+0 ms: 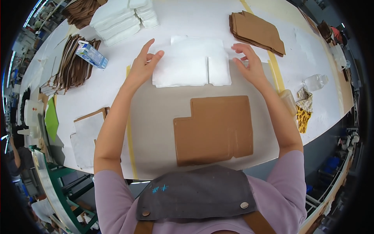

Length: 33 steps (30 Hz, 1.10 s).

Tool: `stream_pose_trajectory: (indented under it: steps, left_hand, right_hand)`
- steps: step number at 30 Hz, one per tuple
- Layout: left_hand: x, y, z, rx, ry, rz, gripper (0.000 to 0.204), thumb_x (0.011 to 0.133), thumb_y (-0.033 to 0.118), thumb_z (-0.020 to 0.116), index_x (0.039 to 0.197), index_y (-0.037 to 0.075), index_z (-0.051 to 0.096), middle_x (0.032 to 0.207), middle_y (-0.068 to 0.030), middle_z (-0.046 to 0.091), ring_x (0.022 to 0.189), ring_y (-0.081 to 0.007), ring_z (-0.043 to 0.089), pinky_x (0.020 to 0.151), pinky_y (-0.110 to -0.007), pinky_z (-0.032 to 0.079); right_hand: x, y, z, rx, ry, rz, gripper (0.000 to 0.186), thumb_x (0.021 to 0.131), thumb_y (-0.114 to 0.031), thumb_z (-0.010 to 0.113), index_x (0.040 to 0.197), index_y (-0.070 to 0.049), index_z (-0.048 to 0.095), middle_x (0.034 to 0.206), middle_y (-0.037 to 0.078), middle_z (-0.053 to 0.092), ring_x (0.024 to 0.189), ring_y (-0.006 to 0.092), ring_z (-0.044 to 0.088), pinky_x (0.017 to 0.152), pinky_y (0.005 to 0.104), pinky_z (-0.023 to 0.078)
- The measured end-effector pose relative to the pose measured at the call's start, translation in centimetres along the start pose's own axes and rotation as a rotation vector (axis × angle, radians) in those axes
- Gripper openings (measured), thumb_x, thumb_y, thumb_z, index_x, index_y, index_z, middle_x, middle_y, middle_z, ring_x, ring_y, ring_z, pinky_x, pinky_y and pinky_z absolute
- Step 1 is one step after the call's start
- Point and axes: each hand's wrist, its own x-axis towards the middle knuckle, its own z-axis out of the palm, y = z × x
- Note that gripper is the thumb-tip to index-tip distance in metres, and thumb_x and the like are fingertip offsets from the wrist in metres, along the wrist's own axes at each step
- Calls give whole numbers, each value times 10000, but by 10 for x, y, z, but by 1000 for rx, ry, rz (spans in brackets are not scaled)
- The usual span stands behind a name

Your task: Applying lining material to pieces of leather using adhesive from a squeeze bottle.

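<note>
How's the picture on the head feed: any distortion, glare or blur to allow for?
All in the head view: strong fisheye, white table bowing at its edge, corners black; white piece bright with little surface detail, its slot readable; left hand and right hand reasonably sharp.

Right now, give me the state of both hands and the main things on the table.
Left hand: open, holding nothing
Right hand: open, loosely curled
White piece: flat, slit in near edge
Brown piece: flat, one corner notched
White stack: layered, edges uneven
Right-side brown stack: layers offset
Grey mat: flat, partly covered
</note>
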Motion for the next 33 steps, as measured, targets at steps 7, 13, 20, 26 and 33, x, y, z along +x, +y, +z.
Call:
stream_pose_trajectory:
  steps: [7,13,20,26,33]
  left_hand:
    - [-62,-21,-8,177,-71,581,539,860,-56,523,1373,108,502,1277,-119,616,1110,-235,621,887,-271,483]
    - [-55,-29,3,521,-29,787,454,832,-77,575,1261,71,589,1305,-126,591,1130,-309,602,928,-326,499]
    - [-58,-18,3,249,82,646,147,831,26,702,978,26,703,1019,-77,684,984,-232,637,787,-299,514]
    - [-39,-5,10,11,108,77,229,823,224,765,836,8,690,629,-21,546,556,-107,416,518,-268,338]
    - [-18,-26,21,223,113,66,385,779,319,783,971,8,664,656,-45,557,593,-155,499,548,-314,404]
  right_hand:
    - [-41,-22,-9,-135,-209,-274,300,820,9,651,1080,-141,638,1248,26,595,1091,230,592,827,359,530]
    - [-37,-12,1,81,-188,-177,134,816,-5,697,914,-96,685,1091,9,669,1041,216,596,804,343,523]
    - [-36,-19,-13,447,-223,94,43,876,-97,705,907,-82,680,938,-5,688,903,104,597,751,244,464]
    - [-10,-17,3,485,-121,486,151,900,-145,693,972,-24,639,861,-49,617,832,34,538,748,212,427]
    - [9,-12,28,-28,-166,460,328,833,-266,722,1069,-52,641,855,26,681,732,145,595,704,314,497]
